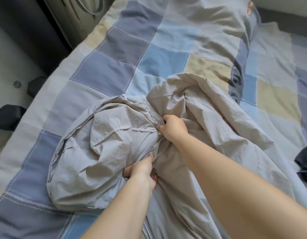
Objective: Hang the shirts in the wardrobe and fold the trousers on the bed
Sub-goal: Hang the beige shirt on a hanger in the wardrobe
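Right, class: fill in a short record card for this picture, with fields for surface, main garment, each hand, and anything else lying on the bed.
surface: bed with checked cover
main garment: beige zip-up garment, crumpled on the cover
left hand: grips the fabric beside the zip
right hand: grips the fabric at the zip, farther up
also on bed: dark garment at the right edge; pillow at the head

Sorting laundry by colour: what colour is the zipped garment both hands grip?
Light beige-grey garment, plain, seen best in the head view.
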